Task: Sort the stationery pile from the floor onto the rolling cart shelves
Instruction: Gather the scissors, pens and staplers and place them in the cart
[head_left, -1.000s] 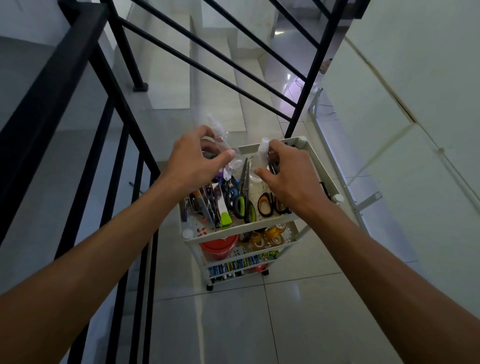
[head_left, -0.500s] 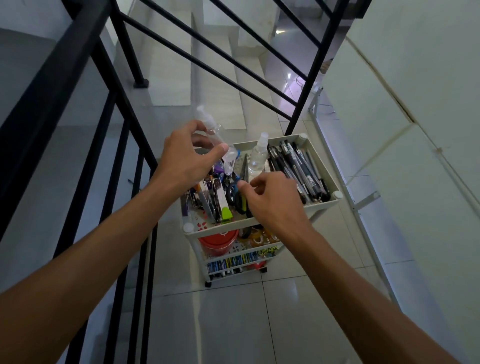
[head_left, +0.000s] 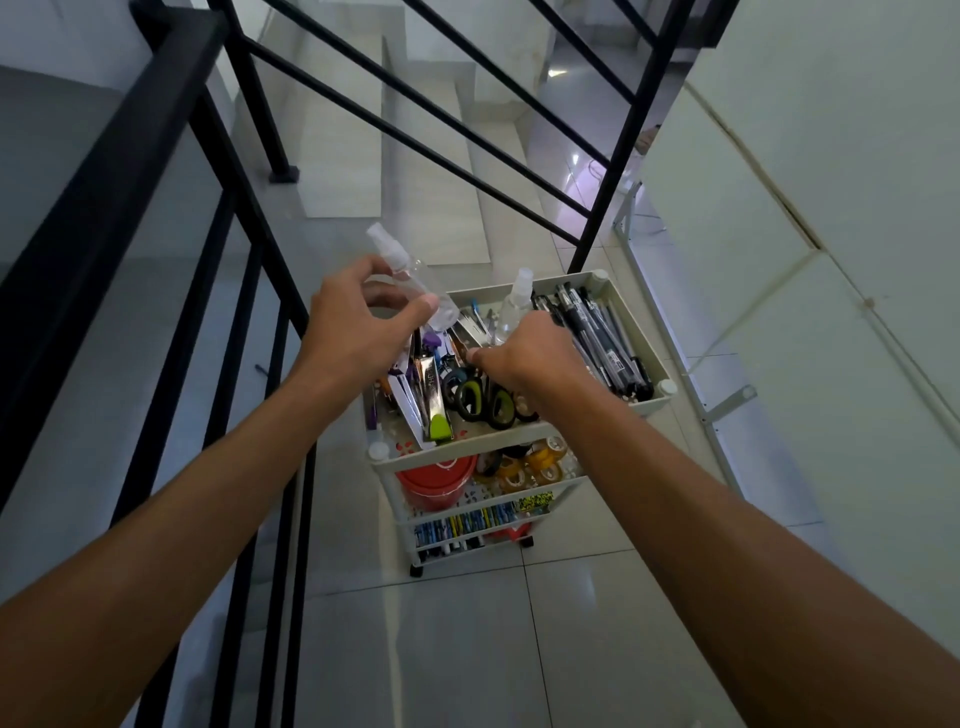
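A white rolling cart stands on the tiled landing beside a black stair railing, and its shelves are already well stocked: tape rolls and a red tub on the middle shelf, markers below. The top tray carries black pens along its right side, scissors in the middle and a second spray bottle standing upright at the back. No pile on the floor is in view, so the sorting looks close to done. The left hand holds a clear spray bottle tilted above the tray's back left corner, thumb and fingers curled round it. The right hand is down among the scissors, fingers bent as if pinching something; I cannot tell what. It seems to be clearing room. Next, the bottle needs setting upright next to its twin.
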